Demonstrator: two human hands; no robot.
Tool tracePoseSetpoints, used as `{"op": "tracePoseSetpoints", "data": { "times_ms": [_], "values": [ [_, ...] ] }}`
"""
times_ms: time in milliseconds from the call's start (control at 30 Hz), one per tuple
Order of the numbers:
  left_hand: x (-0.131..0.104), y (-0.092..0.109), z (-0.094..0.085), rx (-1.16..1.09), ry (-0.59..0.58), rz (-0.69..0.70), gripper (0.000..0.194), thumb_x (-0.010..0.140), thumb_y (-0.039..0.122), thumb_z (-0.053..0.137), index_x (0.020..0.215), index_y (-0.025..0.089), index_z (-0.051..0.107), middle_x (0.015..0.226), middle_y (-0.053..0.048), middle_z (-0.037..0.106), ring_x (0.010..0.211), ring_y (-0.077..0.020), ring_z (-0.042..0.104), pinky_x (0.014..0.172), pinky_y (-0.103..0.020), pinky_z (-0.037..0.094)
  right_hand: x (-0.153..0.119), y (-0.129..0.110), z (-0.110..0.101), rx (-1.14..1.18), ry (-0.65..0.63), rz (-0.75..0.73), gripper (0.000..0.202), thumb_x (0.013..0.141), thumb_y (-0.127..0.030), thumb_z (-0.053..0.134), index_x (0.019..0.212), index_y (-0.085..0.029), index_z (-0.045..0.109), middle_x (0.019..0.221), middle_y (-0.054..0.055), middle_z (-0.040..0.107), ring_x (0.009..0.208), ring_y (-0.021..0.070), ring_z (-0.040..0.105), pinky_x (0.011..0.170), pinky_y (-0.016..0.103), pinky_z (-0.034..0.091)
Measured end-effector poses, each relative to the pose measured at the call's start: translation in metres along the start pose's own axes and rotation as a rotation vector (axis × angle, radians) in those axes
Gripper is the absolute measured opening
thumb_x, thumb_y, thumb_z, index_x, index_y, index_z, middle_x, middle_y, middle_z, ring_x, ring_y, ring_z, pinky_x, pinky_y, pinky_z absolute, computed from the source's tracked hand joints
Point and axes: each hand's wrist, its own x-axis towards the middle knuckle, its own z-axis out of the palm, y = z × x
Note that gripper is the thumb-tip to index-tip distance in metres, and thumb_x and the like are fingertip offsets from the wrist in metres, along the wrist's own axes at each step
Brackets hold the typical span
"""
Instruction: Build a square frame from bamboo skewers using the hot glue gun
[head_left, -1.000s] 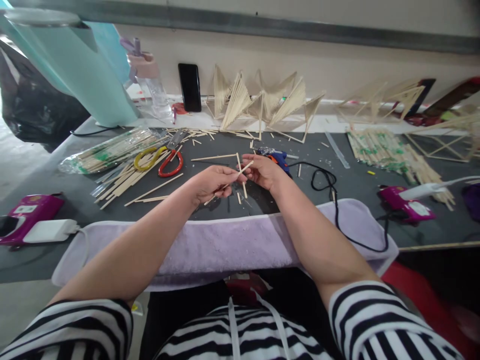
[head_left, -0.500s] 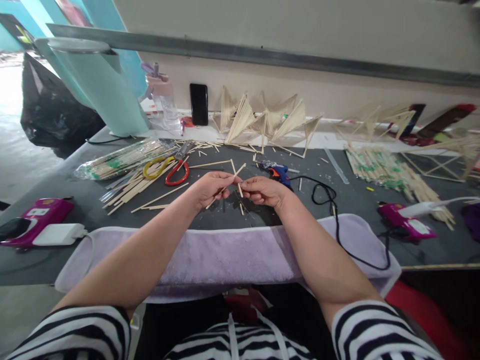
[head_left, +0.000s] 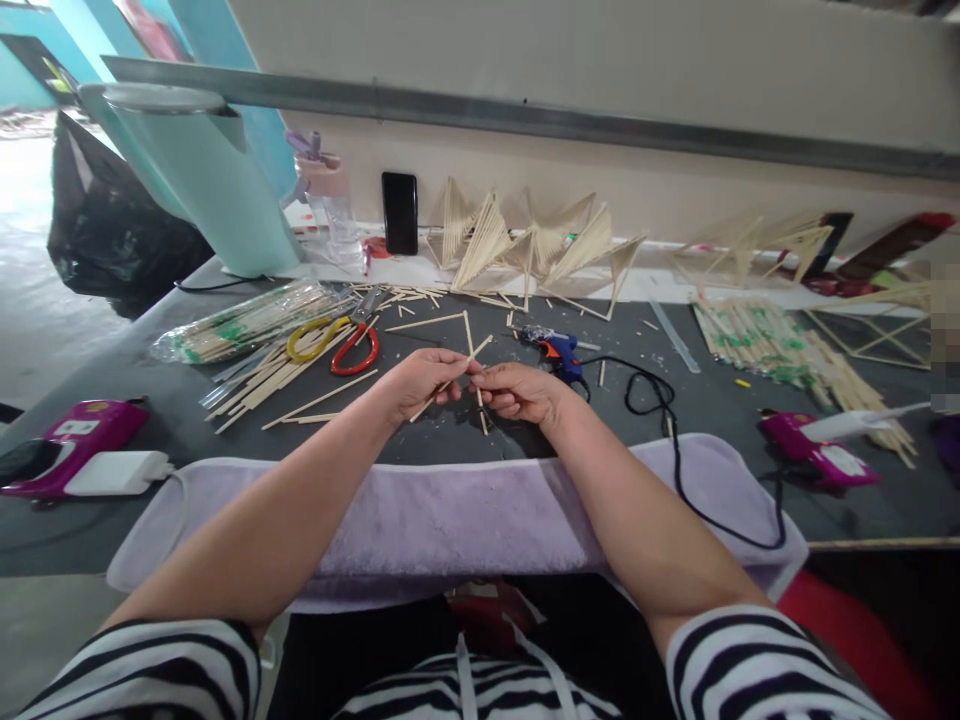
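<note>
My left hand (head_left: 433, 384) pinches a thin wooden stick (head_left: 482, 346) that slants up to the right past its fingertips. The fingertips of my right hand (head_left: 517, 388) meet the left ones and close on a second wooden stick (head_left: 470, 333), which crosses the first. That second stick's far end meets another stick (head_left: 427, 323) at a corner, pointing left. Beyond my right hand lies a blue glue gun (head_left: 562, 352) with a black cord. Left of my hands, scissors (head_left: 356, 348) with red and yellow handles rest by loose sticks (head_left: 270, 380).
Stick frames (head_left: 487, 240) stand along the wall beside a phone (head_left: 400, 213), a water bottle (head_left: 330, 215) and a pale green container (head_left: 202, 180). Bagged sticks (head_left: 757, 335) lie right. Magenta power sockets (head_left: 814, 450) sit at both sides. A lilac cloth (head_left: 450, 510) covers the front edge.
My right hand's fingers have shifted slightly left along the crossing sticks. The left hand keeps its pinch, and the view has tilted a little.
</note>
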Motion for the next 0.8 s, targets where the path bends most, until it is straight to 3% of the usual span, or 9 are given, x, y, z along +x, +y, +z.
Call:
{"op": "tracePoseSetpoints", "data": {
  "times_ms": [133, 367, 567, 800],
  "values": [
    [-0.004, 0.009, -0.015, 0.149, 0.018, 0.019, 0.018, 0.09, 0.017, 0.058, 0.089, 0.009, 0.074, 0.05, 0.001, 0.054, 0.043, -0.0044, 0.045, 0.043, -0.014, 0.031, -0.002, 0.0, -0.004, -0.08, -0.048, -0.028, 0.018, 0.077, -0.019, 0.078, 0.074, -0.01, 0.062, 0.057, -0.002, 0.059, 0.035, -0.0002, 0.033, 0.032, 0.009, 0.023],
    [-0.009, 0.019, -0.044, 0.238, -0.166, 0.044, 0.023, 0.085, 0.025, 0.064, 0.103, 0.014, 0.074, 0.075, -0.002, 0.063, 0.047, -0.0027, 0.042, 0.046, -0.017, 0.032, -0.009, -0.004, -0.021, -0.167, 0.012, -0.113, 0.035, 0.063, -0.029, 0.088, 0.069, -0.013, 0.058, 0.061, 0.0, 0.062, 0.038, 0.0004, 0.036, 0.033, 0.011, 0.024],
    [-0.007, 0.015, -0.046, 0.356, -0.239, -0.011, 0.029, 0.087, 0.031, 0.062, 0.109, 0.015, 0.072, 0.068, -0.001, 0.062, 0.047, -0.0045, 0.042, 0.046, -0.018, 0.029, -0.009, -0.005, -0.027, -0.192, 0.033, -0.121, 0.035, 0.066, -0.033, 0.087, 0.068, -0.014, 0.057, 0.059, -0.001, 0.06, 0.038, 0.001, 0.037, 0.033, 0.012, 0.022],
    [-0.008, 0.014, -0.041, 0.428, -0.256, -0.074, 0.021, 0.078, 0.029, 0.068, 0.092, 0.015, 0.075, 0.065, -0.001, 0.062, 0.048, -0.0062, 0.047, 0.048, -0.018, 0.036, -0.006, -0.003, -0.026, -0.202, 0.02, -0.115, 0.036, 0.067, -0.036, 0.086, 0.069, -0.015, 0.057, 0.059, -0.002, 0.059, 0.038, 0.0018, 0.037, 0.034, 0.014, 0.023]
  ]
}}
